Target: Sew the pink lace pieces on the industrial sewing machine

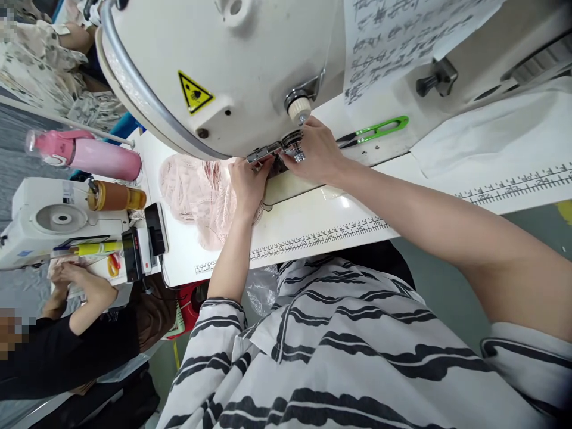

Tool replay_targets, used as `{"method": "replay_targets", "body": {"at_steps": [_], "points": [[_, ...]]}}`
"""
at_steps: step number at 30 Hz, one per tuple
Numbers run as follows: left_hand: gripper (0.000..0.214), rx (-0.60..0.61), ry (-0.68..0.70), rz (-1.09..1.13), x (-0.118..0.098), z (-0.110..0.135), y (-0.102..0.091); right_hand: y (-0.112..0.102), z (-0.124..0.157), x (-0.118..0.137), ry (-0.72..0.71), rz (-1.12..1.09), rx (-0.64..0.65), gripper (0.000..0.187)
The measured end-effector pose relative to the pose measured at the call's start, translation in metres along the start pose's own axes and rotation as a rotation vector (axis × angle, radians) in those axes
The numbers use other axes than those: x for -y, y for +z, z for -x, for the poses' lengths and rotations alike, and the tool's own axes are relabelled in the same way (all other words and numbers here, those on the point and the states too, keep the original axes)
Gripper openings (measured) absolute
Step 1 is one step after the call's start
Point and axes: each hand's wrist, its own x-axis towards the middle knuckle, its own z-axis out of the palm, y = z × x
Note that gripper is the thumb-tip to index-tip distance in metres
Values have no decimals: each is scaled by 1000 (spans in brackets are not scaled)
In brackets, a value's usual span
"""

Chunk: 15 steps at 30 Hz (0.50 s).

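A white sewing machine head [214,65] fills the top of the view. Pink lace fabric [192,190] lies on the white table [313,226] to the left of the presser foot [272,152]. My left hand [248,182] rests on the lace just beside the foot, fingers curled and pressed on the fabric. My right hand [315,152] sits right of the needle area, fingertips bunched at the foot; what they pinch is hidden under the machine head.
Green thread snips [375,130] lie behind my right hand. A printed ruler [322,235] runs along the table's front edge. A pink bottle [84,152] and another machine [58,217] stand at the left, where another person's hand [87,286] works. A handwritten paper [402,36] hangs above.
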Motion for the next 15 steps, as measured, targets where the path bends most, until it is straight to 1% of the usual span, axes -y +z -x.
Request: {"method": "replay_targets", "body": {"at_steps": [4,6,12,15], "points": [[11,-50,-6,36,1,0,2,1,0,0,-10,30,4,19],[11,-48,-14,56,3,0,2,2,-1,0,-17,23,9,20],[13,-25,-6,124,6,-1,4,7,-2,-4,-9,-31,7,16],[13,-22,-29,154,5,0,4,9,-3,-4,-15,-42,2,16]]}}
